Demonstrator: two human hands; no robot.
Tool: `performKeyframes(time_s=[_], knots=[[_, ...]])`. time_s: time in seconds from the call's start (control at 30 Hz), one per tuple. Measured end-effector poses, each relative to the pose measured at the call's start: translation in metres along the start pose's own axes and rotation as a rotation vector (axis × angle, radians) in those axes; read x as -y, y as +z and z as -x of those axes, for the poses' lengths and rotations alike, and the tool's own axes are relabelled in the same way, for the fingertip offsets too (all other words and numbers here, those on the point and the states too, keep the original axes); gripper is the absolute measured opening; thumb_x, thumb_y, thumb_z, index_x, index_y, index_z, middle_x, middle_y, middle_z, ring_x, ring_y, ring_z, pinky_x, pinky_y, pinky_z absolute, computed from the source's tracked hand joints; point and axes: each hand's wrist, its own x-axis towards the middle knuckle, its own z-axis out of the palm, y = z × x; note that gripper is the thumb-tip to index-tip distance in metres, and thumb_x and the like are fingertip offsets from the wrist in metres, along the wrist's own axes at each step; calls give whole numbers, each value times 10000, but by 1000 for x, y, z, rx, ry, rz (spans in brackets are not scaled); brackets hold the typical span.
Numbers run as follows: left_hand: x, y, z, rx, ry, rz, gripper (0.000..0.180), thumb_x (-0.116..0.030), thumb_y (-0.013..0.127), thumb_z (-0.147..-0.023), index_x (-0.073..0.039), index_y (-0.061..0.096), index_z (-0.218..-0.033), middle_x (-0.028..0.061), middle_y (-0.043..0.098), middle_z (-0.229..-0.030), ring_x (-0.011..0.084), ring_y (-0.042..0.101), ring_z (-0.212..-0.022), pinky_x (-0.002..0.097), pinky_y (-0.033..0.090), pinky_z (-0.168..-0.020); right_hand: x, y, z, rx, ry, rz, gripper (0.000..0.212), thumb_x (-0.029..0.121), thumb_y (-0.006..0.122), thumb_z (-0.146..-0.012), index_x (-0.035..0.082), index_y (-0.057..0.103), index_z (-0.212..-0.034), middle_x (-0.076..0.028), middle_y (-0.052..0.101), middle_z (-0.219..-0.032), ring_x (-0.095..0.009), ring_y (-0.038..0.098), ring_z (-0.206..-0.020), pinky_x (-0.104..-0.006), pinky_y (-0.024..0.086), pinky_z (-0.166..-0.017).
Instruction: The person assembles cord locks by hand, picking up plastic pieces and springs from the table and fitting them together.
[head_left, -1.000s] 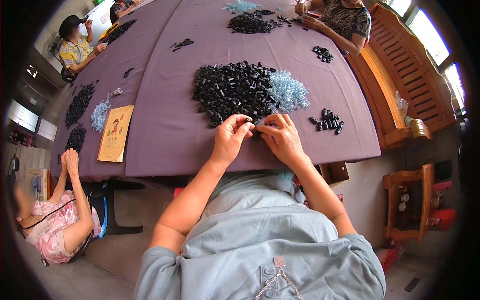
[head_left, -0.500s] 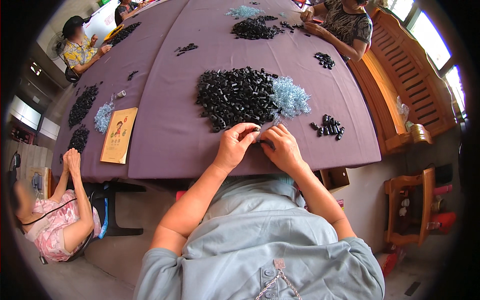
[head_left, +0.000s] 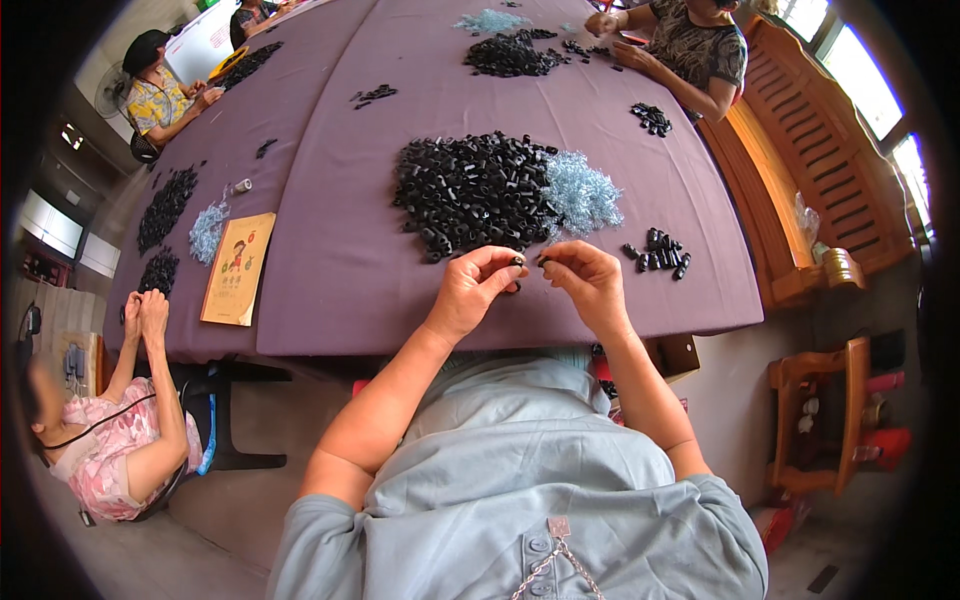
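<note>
Close to the table's near edge, my left hand (head_left: pixel 474 288) pinches a small black tubular piece (head_left: pixel 517 262) between thumb and fingertips. A short gap to its right, my right hand (head_left: pixel 590 283) is closed in a pinch on another small black piece (head_left: pixel 543 261), mostly covered by the fingers. Just beyond both hands lies a big heap of short black tubes (head_left: pixel 465 190). Against its right side rests a pile of fine, pale blue, translucent bits (head_left: pixel 583 195), too small to make out singly. Several longer black cylinders (head_left: pixel 660 252) form a loose group right of my right hand.
A purple cloth (head_left: pixel 350 270) covers the table. A yellow booklet (head_left: pixel 238 270) lies at left, near more black and pale blue piles. Three co-workers sit at left and far left; another (head_left: pixel 695 60) works at far right. A wooden bench (head_left: pixel 800 160) stands along the right.
My right hand has moved apart from my left, a little up and to the right, with a black piece in its fingertips. My left hand has barely shifted.
</note>
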Motion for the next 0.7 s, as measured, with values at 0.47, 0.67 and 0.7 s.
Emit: performKeyframes(time_s=[0.47, 0.67, 0.7], knots=[[3, -1, 0, 68, 1, -150, 183, -49, 645, -933, -6, 670, -1109, 53, 718, -955, 82, 647, -853, 225, 520, -743, -1, 10, -4, 67, -76, -19, 92, 7, 662, -908, -26, 672, -994, -25, 671, -862, -77, 645, -815, -209, 512, -715], [1, 2, 2, 77, 29, -223, 184, -70, 681, -913, -11, 693, -1087, -4, 694, -902, 50, 591, -782, 203, 493, -716, 1, 9, -4, 39, -170, 285, 125, -19, 684, -855, 3, 693, -978, -36, 646, -828, -88, 612, -737, -233, 495, -657], [0, 3, 2, 74, 31, -222, 184, -70, 681, -913, -11, 693, -1087, -4, 694, -902, 50, 591, -782, 203, 493, -716, 4, 9, -4, 43, -171, 286, 125, -19, 684, -855, 3, 693, -978, -36, 646, -828, -88, 612, -737, -233, 495, -657]])
